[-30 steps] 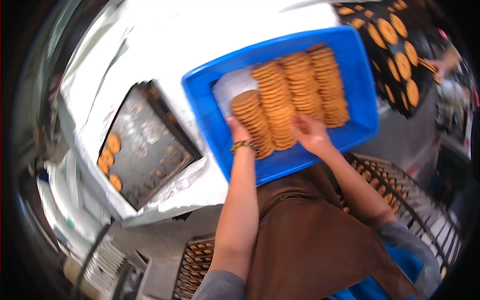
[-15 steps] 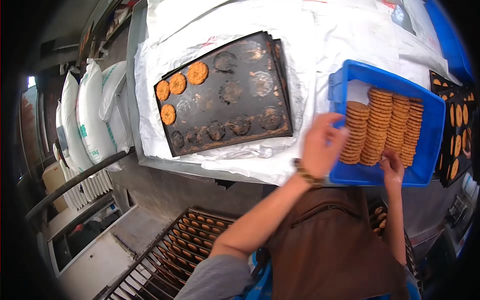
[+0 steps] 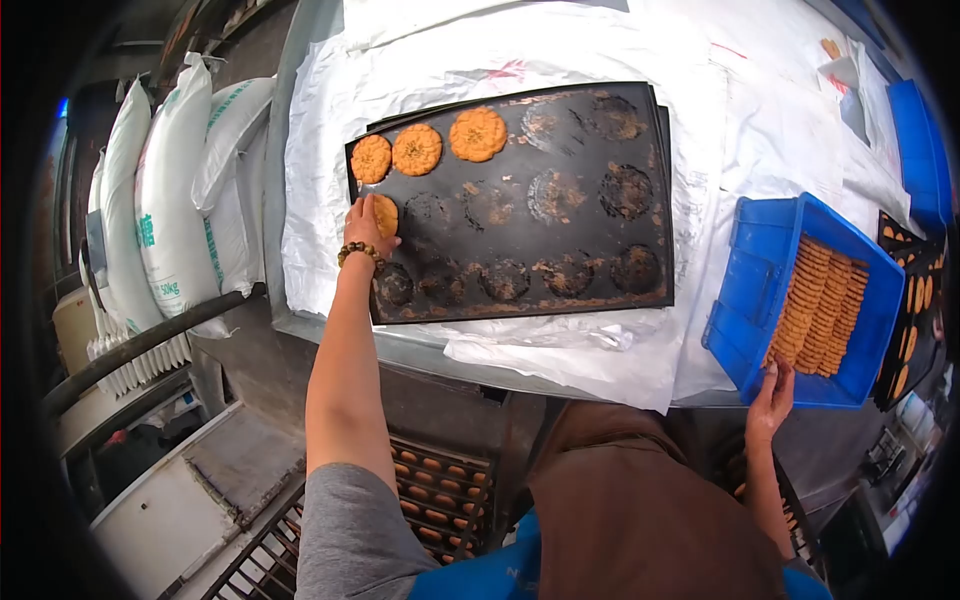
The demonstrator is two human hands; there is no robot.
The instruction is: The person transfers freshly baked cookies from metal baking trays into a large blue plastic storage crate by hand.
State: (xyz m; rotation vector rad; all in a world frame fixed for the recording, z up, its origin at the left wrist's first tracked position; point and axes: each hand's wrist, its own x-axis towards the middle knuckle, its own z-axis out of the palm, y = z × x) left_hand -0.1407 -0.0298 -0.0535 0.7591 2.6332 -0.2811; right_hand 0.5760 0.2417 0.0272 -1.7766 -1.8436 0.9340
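Observation:
My left hand [image 3: 367,228] is at the left edge of a dark baking tray [image 3: 450,245], its fingers and thumb closed around a round golden cookie [image 3: 385,214]. Three more cookies lie along the tray's far left side, among them a large one [image 3: 478,134]. At the near wall of a blue crate [image 3: 868,352] is my right hand [image 3: 771,398], fingers bent by the near end of the stacked cookies [image 3: 803,305]. Whether its fingertips grip the cookies or the crate is hidden.
White cloth [image 3: 700,170] covers the worktop under the trays. Full white sacks [image 3: 170,220] stand at the left. Below the table edge is a rack [image 3: 440,490] holding cookies. More filled trays [image 3: 910,310] and another blue crate [image 3: 918,145] are at the right.
My left hand has gone from beside the crate to the cookie at the tray's left edge. My right hand stays by the stacks. The crate looks more tilted, and the view has shifted.

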